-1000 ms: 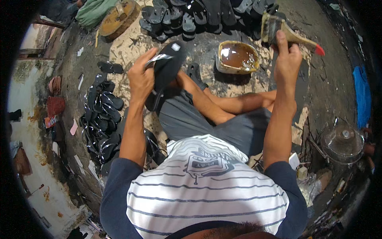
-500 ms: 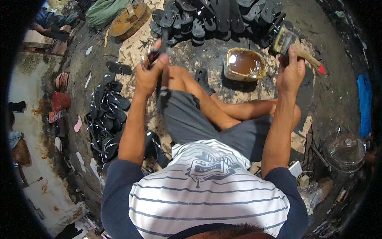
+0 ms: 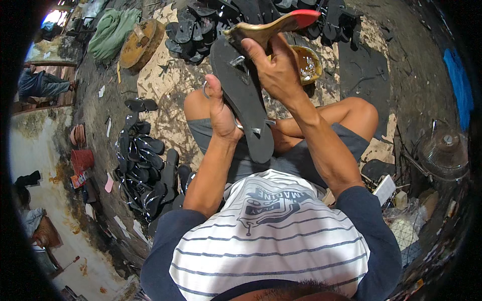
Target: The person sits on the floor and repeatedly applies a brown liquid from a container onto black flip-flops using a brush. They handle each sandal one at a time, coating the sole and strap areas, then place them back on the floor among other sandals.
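My left hand [image 3: 223, 115] grips a long black sandal sole [image 3: 243, 95] by its left side, thumb raised along the edge. Bits of strap stick through holes in the sole, and part of a strap curves by my thumb. In my right hand [image 3: 281, 72] is a brush [image 3: 273, 27] with a wooden, red-tipped handle, held across the sole's far end; its bristles are mostly hidden. Partly behind my right hand stands a yellowish tub [image 3: 317, 75] of brown, shiny liquid.
Black sandals [image 3: 196, 32] crowd the far side, and another heap [image 3: 143, 160] lies at my left. A rusty round block [image 3: 143, 45] and a green cloth bundle [image 3: 113, 32] are at far left. A fan [image 3: 444, 150] and blue cloth [image 3: 457, 83] lie right.
My right hand has brought the brush leftward from beside the tub to over the sole. My left hand has moved right and nearer, with the sole now in front of me.
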